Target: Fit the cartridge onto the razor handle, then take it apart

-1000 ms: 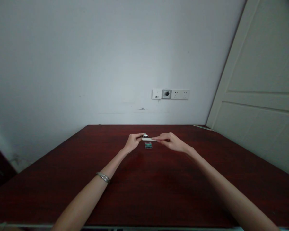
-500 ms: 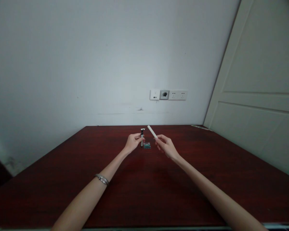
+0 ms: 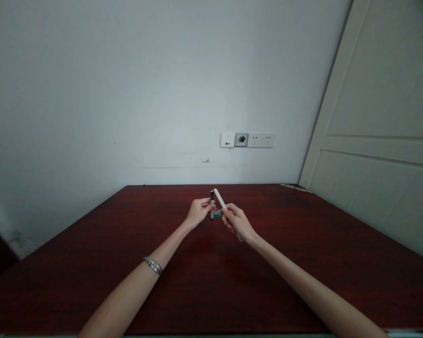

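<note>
My left hand [image 3: 199, 211] is closed on the handle of a razor [image 3: 212, 215], held upright with its T-shaped head at the top. In my right hand [image 3: 238, 220] is a white stick [image 3: 220, 199], tilted so that its upper end leans left. That end is right beside the razor's head; whether the two touch I cannot tell. Its lower end pokes out beneath the right palm. Behind the razor and between both hands lies a small clear case [image 3: 217, 215] with something teal inside, partly hidden by the razor and fingers.
The dark red-brown tabletop [image 3: 183, 291] runs back to a white wall [image 3: 155, 94]. Sockets and a switch plate [image 3: 261, 140] sit low on that wall. A thin flat strip [image 3: 296, 188] lies at the back right corner, near a pale panelled door [image 3: 384, 112].
Both hands have come closer together. The white stick has shifted left and slightly down, so its tip is now by the razor's head. The razor has moved a little right, in front of the case.
</note>
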### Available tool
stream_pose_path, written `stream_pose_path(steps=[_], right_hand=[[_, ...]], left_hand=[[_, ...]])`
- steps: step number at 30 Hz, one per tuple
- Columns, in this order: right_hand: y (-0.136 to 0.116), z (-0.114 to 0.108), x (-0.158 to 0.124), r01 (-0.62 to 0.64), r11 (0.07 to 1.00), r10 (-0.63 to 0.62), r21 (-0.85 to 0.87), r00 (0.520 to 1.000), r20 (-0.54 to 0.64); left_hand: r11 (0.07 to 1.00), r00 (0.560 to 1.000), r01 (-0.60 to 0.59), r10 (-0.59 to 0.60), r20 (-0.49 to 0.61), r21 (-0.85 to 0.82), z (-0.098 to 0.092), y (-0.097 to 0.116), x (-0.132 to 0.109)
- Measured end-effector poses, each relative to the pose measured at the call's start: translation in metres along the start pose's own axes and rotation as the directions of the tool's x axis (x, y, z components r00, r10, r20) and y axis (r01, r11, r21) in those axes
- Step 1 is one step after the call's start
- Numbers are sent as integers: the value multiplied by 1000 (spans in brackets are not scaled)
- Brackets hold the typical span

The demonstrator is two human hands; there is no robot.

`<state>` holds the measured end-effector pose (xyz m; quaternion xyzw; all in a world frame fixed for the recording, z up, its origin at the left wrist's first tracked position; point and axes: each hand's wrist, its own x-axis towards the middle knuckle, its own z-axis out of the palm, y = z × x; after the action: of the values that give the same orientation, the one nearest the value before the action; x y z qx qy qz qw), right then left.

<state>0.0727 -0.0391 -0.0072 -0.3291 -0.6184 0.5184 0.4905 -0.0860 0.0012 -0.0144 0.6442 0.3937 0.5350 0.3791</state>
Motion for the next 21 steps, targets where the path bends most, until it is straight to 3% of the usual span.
stream_pose_path(steps=[5, 10, 17, 21], right_hand=[[-13, -2, 4, -22, 995, 22, 98, 1000, -4], [-8, 3, -6, -103, 988, 101, 111, 995, 24], [-15, 1, -2, -55, 991, 54, 122, 998, 7], [-10, 4, -5, -96, 989, 97, 116, 995, -1]], left_hand=[[1000, 1000, -5, 5, 10, -4, 2, 2, -1], [999, 999, -36, 36, 14, 0, 0, 1, 1], [999, 1000, -28, 28, -6, -26, 0, 1, 0], [999, 1000, -20, 19, -7, -40, 0, -2, 2]])
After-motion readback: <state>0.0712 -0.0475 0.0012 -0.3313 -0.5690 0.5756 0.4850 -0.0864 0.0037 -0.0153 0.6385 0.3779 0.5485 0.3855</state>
